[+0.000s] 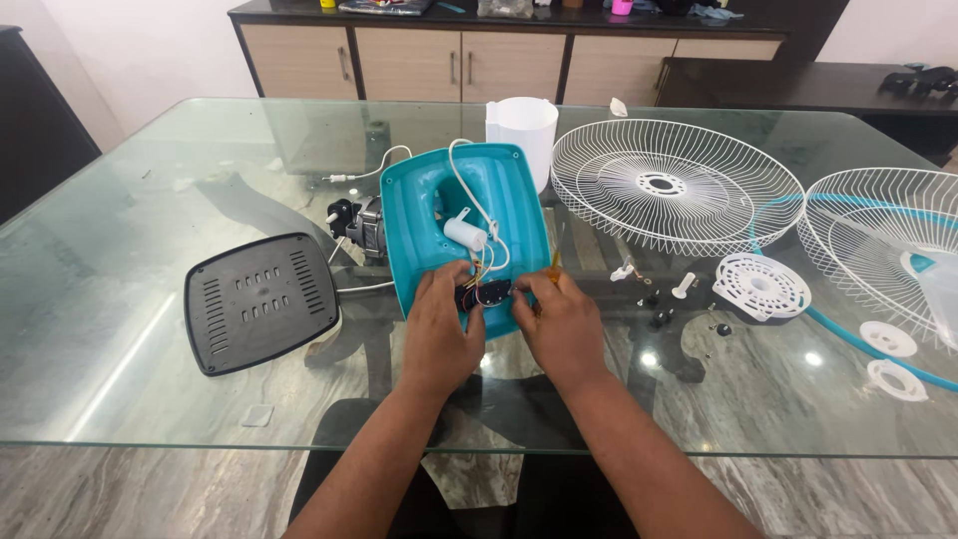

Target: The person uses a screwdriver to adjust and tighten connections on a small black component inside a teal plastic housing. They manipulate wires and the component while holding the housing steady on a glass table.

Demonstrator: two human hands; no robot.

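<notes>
On glass table (120,329): fan stripped. Teal housing (519,190) lies open, motor (367,228) alongside; grilles (609,160), black cover (261,301), screws (659,317) set aside. Left hand (439,334) and right hand (564,324) pinch black switch block (492,293) at housing's near edge. Wiring unfinished, judging by layout.

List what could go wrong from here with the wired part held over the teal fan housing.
1. Both hands, left hand and right hand, pinch a small black part on thin wires; a tug might strain them.
2. Small screws and knobs lie loose on the glass table near the right forearm; a sweep could scatter them.
3. The teal housing sits tilted on the motor and may shift under pressure.
</notes>
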